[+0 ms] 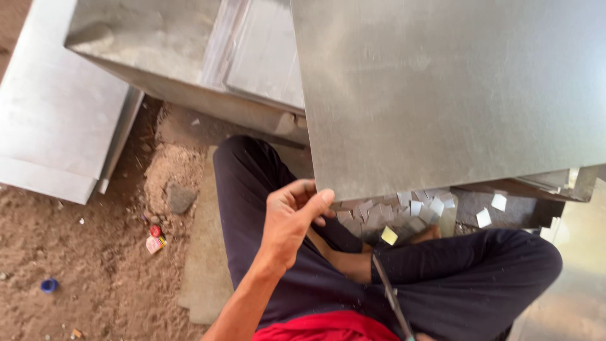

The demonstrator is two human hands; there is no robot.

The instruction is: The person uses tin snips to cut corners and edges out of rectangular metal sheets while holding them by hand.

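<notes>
The big metal sheet (pixel 454 88) is flat, grey and shiny, with a straight bottom edge. It fills the top right of the view, above the person's crossed legs in dark trousers (pixel 297 278). The left hand (pixel 291 222) pinches the sheet's lower left corner, with its grip clamped tight on the edge. The right hand is out of view. A pair of snips (pixel 391 297) pokes up from the bottom, below the sheet. Right under the sheet's edge lies a heap of small cut metal squares (pixel 404 211). To the left of the sheet sits a metal box (pixel 183 57) on sandy ground (pixel 82 265). A small red packet (pixel 154 240) and a blue cap (pixel 49 285) lie far left on the dirt.
</notes>
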